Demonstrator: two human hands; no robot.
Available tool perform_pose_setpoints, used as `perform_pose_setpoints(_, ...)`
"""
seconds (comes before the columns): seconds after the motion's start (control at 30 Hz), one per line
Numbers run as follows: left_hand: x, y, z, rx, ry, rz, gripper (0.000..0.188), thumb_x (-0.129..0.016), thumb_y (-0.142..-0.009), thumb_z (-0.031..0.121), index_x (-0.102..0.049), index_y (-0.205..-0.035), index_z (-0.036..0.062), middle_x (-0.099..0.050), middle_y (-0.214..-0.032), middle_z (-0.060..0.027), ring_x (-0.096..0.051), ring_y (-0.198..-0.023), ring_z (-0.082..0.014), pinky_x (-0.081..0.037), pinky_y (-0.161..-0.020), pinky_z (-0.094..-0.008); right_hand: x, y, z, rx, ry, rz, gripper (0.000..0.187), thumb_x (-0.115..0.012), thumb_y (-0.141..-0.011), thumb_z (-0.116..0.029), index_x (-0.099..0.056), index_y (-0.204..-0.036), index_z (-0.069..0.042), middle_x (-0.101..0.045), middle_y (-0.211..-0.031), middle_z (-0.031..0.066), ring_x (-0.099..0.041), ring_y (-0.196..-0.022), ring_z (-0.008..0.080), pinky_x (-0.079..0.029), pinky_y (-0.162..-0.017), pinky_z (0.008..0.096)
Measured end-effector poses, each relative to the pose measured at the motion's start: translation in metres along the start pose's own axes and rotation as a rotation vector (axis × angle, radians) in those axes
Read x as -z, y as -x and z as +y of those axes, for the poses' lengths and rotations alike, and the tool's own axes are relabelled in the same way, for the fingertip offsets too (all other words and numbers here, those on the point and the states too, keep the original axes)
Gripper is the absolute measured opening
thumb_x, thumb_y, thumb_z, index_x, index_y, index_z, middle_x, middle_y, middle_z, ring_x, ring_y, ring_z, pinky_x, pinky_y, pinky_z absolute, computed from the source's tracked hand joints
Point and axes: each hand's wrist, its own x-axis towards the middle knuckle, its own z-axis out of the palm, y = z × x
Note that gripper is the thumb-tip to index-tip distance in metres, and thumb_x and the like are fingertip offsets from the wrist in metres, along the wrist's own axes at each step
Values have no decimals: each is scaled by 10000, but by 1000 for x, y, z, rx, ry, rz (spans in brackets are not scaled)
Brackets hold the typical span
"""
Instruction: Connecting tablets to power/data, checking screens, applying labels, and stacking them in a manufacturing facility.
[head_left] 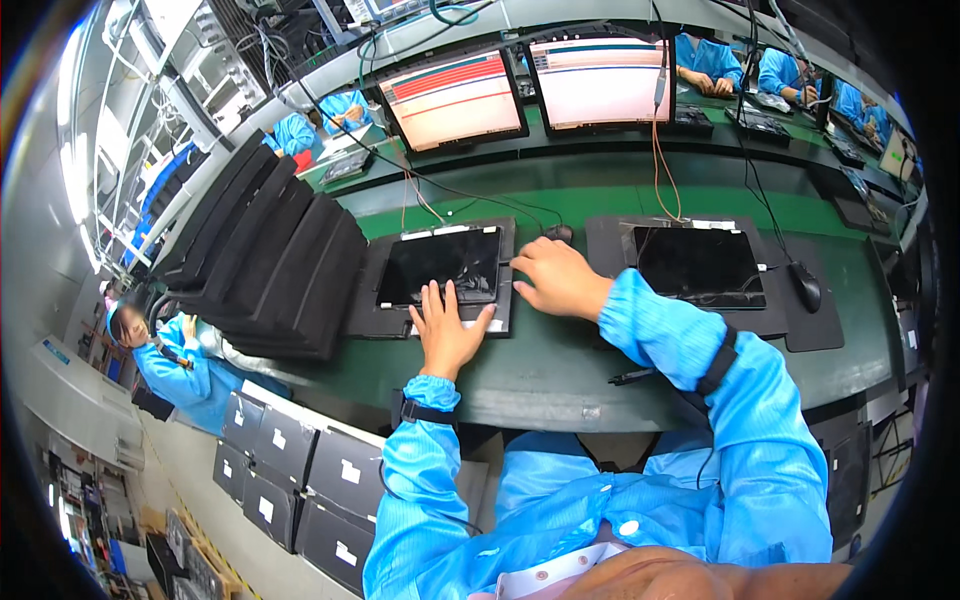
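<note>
A dark flat screen panel [440, 267] lies on a black foam tray [375, 318] in front of me. My left hand [447, 332] rests on the panel's near edge, its fingers spread and lying flat. At the panel's right edge, my right hand [562, 277] has its fingers curled beside a small dark plug-like piece. What sits between those fingertips is too small to make out. A second dark panel [700, 265] lies on another foam tray [605, 240] to the right, with a cable joined to its right edge.
A tall stack of black foam trays [270, 260] stands at the left. Two monitors [455, 98] are at the back. A mouse [804, 287] lies on a pad at the right. Cables hang over the bench [540, 385]. A co-worker [185, 370] is at the left, near black boxes [345, 465].
</note>
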Motion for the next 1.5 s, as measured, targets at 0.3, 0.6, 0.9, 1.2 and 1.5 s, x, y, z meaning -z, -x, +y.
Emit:
perform_pose_setpoints(0.3, 21, 13, 26, 582, 1750, 336, 591, -606, -989, 138, -367, -1504, -25, -458, -1474, -202, -440, -1390, -312, -392, -1144, -454, -55, -48, 45, -188, 79, -160, 277, -672, -815, -255, -751, -977, -46, -688, -1044, 172, -624, -1080, 355, -474, -923, 513)
perform_pose_setpoints(0.6, 58, -39, -1, 667, 2339, -113, 373, -664, -992, 183, -554, -1230, -83, -665, -1217, -196, -638, -1157, -338, -505, -1070, -468, -9, -104, 5, -70, -95, -92, 336, -729, -710, -314, -746, -856, -11, -711, -796, 215, -705, -780, 418, -573, -719, 507)
perform_pose_setpoints(0.9, 62, 25, 49, 366, 2167, -107, 330, -582, -1046, 170, -587, -1299, -40, -669, -1290, -161, -656, -1150, -247, -496, -1047, -404, 72, -1, -29, -112, -205, 539, 1031, -805, -784, -463, -310, -1513, 71, -493, -1430, 280, -502, -1291, 424, -331, -1141, 523)
perform_pose_setpoints(1.2, 86, 90, 219, -301, 1344, -726, 274, -636, -1017, 117, -618, -1233, -52, -727, -997, -139, -683, -889, -172, -552, -832, -332, 191, 263, -33, -912, -1510, 1186, 343, -624, -1025, -336, -714, -1078, -10, -745, -1049, 85, -723, -939, 197, -587, -862, 360)
perform_pose_setpoints(1.5, 19, 127, 218, -365, 990, -439, 181, -667, -974, 76, -702, -1118, -29, -718, -886, -80, -675, -790, -135, -536, -745, -278, 302, 520, 94, -1020, -797, 1713, 311, -589, -1043, -289, -660, -1107, 7, -716, -977, 100, -708, -848, 229, -583, -780, 350)
